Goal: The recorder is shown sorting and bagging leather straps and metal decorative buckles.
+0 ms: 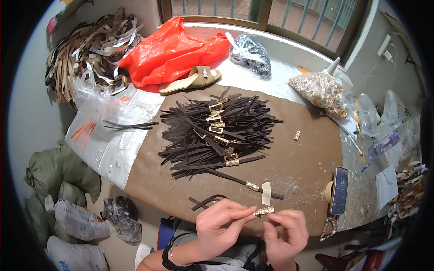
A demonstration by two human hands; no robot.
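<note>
my left hand and right hand meet just over the near edge of the table, both pinched shut on one small gold buckle sleeve, with a dark brown strap running out of it to the left under my fingers. the sleeve is small and only held by fingertips, so i judge it could slip and drop into my lap, or the thin strap could kink as it goes through.

just beyond lies a finished strap with a gold sleeve and a pale strip of tape beside it. past that, a big heap of dark straps with gold buckles on top, and one loose gold sleeve apart to the right. a phone lies at the right, near a tape roll.

farther off: a tan sandal, a red plastic bag, a bag of gold fittings, a tangle of tan strips at the far left. the table is brown sheet over grey, scuffed; a barred window stands behind, stuffed sacks on the floor.
</note>
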